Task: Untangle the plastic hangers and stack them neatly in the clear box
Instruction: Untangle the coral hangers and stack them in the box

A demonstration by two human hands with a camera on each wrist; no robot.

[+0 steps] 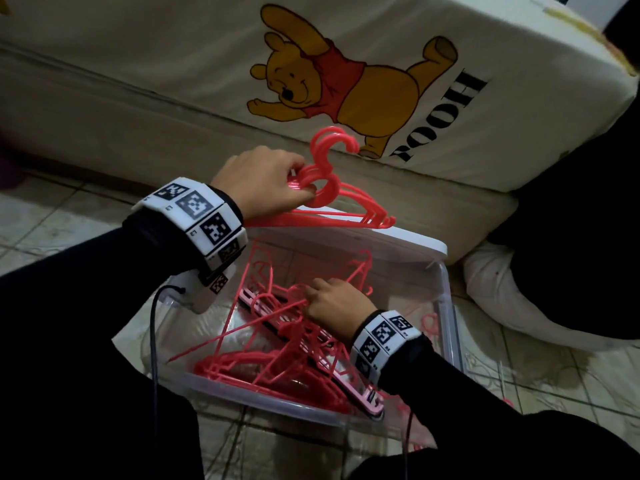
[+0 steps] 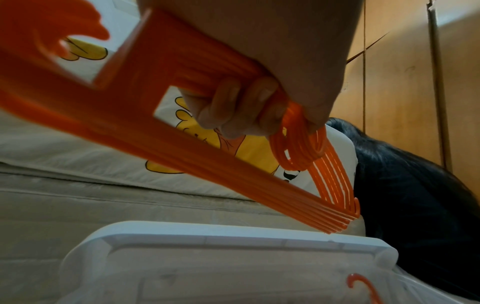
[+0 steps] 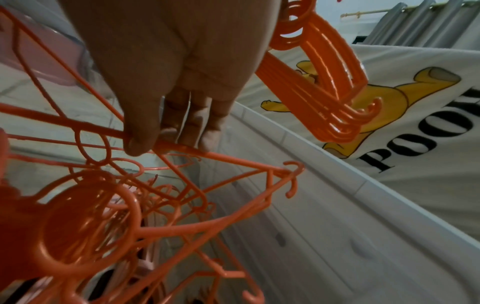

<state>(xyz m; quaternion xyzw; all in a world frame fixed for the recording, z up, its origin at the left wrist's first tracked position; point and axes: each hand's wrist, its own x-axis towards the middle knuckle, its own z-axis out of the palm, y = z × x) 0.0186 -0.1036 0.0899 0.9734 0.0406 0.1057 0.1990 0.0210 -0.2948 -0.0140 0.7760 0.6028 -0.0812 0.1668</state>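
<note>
We see a neat bundle of hangers [image 1: 332,199], red-pink plastic, held up just above the far rim of the clear box [image 1: 446,317]. Their hooks [image 1: 334,142] line up together and point up toward the mattress. Our left hand [image 1: 263,183] grips this bundle near the necks, fingers [image 2: 228,107] curled round the stacked bars. In the left wrist view the aligned bars run as one flat band down to a shared corner just over the white lid [image 2: 233,238].

Inside the box lies a tangle of hangers [image 1: 277,344], the same red-pink, crossing each other at many angles, some hooks caught through other frames. A pale pink hanger [image 1: 349,386] lies slantwise under them, reaching the near right corner of the box. Our right hand [image 1: 334,303] is down in the box on top of the tangle, thumb and fingertips [image 3: 137,144] pinching one thin bar of a hanger there.

The white lid [image 1: 398,237] leans at the far side of the box, between it and the mattress. The box stands on a tiled floor [image 1: 62,220]. Beyond the box the mattress [image 1: 138,64] wears a cream cover printed with a yellow bear in a red shirt [image 1: 332,81] and black letters. To the right of the box a dark cloth [image 1: 571,237] hangs over a white bundle [image 1: 502,299]. Both wrists carry white bands with black square markers [image 1: 194,216], over black sleeves.
</note>
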